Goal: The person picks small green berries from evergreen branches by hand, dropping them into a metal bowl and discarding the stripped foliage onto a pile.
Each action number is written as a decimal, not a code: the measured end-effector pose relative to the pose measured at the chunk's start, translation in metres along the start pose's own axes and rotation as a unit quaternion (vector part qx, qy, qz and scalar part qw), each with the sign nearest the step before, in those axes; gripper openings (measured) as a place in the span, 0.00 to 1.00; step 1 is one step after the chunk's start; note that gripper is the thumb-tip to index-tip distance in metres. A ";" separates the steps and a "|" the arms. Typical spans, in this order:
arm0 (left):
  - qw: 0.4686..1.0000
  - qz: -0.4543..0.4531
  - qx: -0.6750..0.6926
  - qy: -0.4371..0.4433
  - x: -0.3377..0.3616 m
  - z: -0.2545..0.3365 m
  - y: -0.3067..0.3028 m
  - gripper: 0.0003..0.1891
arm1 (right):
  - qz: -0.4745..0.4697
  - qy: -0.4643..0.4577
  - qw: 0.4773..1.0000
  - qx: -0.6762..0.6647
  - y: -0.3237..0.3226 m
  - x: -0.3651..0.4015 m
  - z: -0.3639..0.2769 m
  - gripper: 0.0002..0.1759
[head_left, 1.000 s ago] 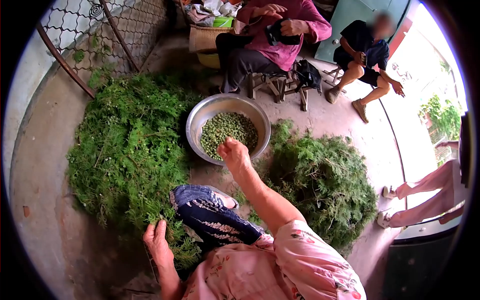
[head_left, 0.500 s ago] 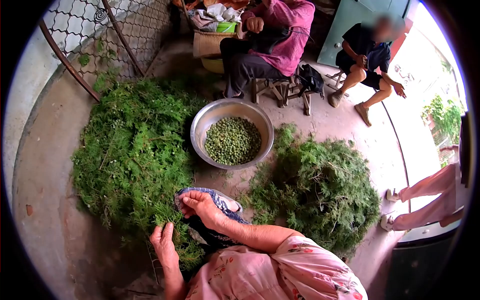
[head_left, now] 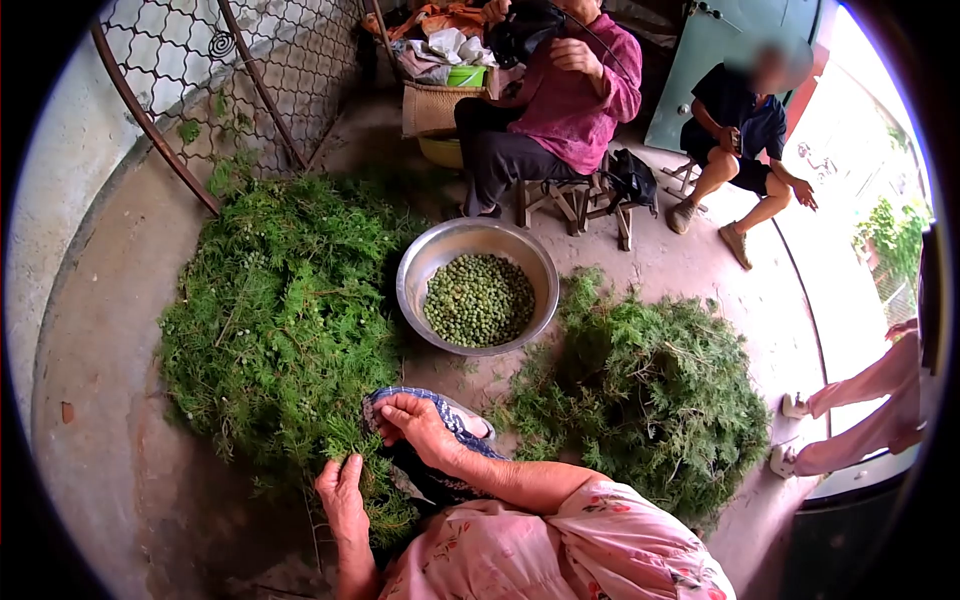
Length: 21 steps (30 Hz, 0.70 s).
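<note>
My left hand (head_left: pixel 343 497) is closed at the near edge of a pile of leafy evergreen branches (head_left: pixel 285 310), with a green sprig (head_left: pixel 362 445) between its thumb and fingers. Just right of that sprig, my right hand (head_left: pixel 417 425) is curled, its thumb and fingertips drawn together; anything between them is too small to make out. Beyond both hands stands a wide metal bowl (head_left: pixel 545 275), partly filled with small round green cones or berries (head_left: pixel 478 300). A patterned blue cloth (head_left: pixel 445 405) lies under my right hand.
A second heap of evergreen branches (head_left: pixel 650 390) lies on the right. Behind the bowl a person in pink (head_left: pixel 590 100) sits by a wicker basket (head_left: pixel 432 108). Another person sits near a green door (head_left: pixel 725 80); someone stands far right. Metal lattice (head_left: pixel 265 80) leans at upper left.
The view has shifted, so the scene sits slightly lower and further right. The person in pink has lifted a black item. My hands keep nearly the same pose beside the sprig.
</note>
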<state>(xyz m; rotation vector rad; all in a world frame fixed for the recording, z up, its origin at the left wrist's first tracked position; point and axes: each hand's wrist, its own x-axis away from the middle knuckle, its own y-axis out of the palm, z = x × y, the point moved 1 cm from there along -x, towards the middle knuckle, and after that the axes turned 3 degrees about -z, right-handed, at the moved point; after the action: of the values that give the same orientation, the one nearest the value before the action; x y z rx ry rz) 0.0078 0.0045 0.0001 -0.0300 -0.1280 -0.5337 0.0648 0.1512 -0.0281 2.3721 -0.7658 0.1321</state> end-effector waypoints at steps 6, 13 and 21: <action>1.000 0.010 -0.015 -0.001 0.002 0.001 0.002 0.06 | -0.016 -0.003 1.000 -0.005 -0.004 -0.002 0.003 0.08; 1.000 -0.010 -0.012 -0.001 -0.003 -0.007 -0.001 0.05 | -0.017 -0.007 1.000 -0.015 -0.005 -0.003 0.006 0.08; 0.990 0.094 0.109 0.007 -0.015 0.020 -0.016 0.07 | -0.017 -0.060 0.992 0.106 -0.017 0.007 -0.029 0.10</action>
<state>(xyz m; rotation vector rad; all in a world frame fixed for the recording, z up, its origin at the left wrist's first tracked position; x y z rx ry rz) -0.0153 -0.0003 0.0181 0.1736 -0.1670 -0.3289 0.0827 0.1762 -0.0127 2.6128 -0.8014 0.0588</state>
